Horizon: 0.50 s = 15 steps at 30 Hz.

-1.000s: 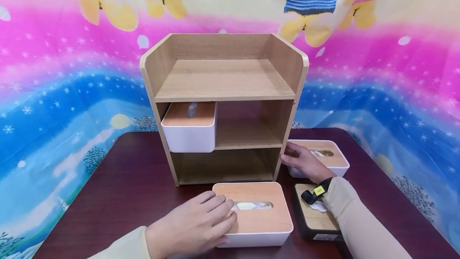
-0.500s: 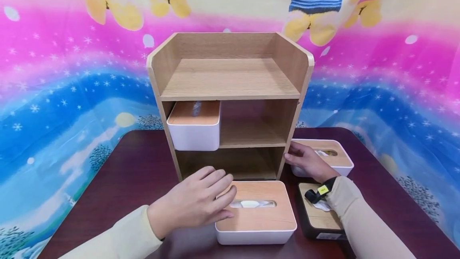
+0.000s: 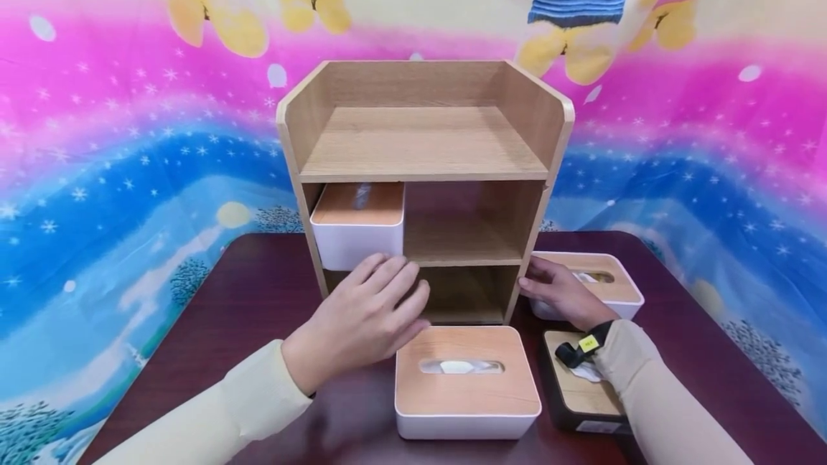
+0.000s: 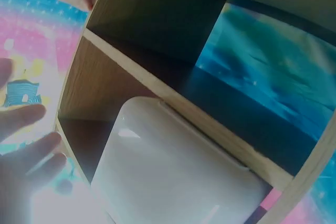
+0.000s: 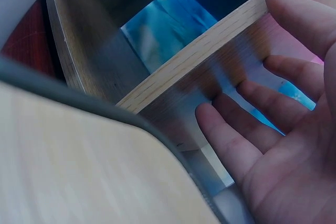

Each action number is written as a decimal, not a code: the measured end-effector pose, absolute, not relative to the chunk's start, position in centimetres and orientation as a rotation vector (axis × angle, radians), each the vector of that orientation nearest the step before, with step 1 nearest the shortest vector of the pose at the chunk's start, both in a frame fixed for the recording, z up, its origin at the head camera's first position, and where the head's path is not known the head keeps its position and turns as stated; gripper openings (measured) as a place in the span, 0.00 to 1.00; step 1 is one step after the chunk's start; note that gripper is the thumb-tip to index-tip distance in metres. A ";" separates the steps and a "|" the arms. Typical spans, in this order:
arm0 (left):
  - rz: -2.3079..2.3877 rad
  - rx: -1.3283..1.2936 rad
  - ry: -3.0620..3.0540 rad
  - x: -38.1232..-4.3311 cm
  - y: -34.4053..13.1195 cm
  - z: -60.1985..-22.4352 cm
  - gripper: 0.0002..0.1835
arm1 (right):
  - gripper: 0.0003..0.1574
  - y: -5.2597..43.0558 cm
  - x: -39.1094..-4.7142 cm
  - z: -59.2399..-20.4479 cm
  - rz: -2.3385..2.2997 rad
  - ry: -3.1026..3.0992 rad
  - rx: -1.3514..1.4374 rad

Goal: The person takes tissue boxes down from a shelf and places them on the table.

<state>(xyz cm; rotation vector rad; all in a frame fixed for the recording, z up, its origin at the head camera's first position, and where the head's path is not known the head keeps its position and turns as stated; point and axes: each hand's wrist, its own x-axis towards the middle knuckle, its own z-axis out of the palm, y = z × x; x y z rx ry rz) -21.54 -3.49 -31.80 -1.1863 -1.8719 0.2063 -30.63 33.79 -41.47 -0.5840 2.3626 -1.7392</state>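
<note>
My left hand [image 3: 365, 318] hovers in front of the wooden shelf unit [image 3: 423, 178], fingers loosely bent and holding nothing. Its fingertips overlap the lower edge of a white tissue box [image 3: 358, 246] with a wood-look lid, which juts from the left of the middle shelf. In the left wrist view, the box's glossy white end [image 4: 173, 166] fills the lower middle, beside my fingers [image 4: 31, 145]. My right hand [image 3: 568, 293] rests against the unit's right side panel. The right wrist view shows its fingertips on the panel's outer face, thumb [image 5: 299, 14] at the front edge.
A second white tissue box [image 3: 468, 386] with a wood-look lid stands in front of the unit. To its right is a dark-sided tissue box [image 3: 581, 390], beneath my right wrist. Another white one [image 3: 610, 282] stands behind my right hand. All are on the dark red table [image 3: 258, 285].
My left hand has lifted off the front tissue box and moved up and forward to the box on the middle shelf. My right hand stays at the side panel. The view shifts slightly left.
</note>
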 end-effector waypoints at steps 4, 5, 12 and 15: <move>0.218 -1.100 -1.886 -22.1 -3.0 -31.0 0.17 | 0.40 34.1 -30.6 -41.4 -1.733 2.376 -0.572; 0.218 -1.082 -1.882 -22.3 -3.0 -30.9 0.17 | 0.40 34.1 -30.6 -41.4 -1.730 2.383 -0.573; 0.221 -1.014 -1.890 -23.1 -2.8 -30.3 0.18 | 0.41 34.0 -30.8 -41.8 -1.726 2.389 -0.549; 0.225 -0.995 -1.901 -23.5 -2.8 -30.2 0.18 | 0.42 33.9 -30.8 -41.8 -1.694 2.417 -0.525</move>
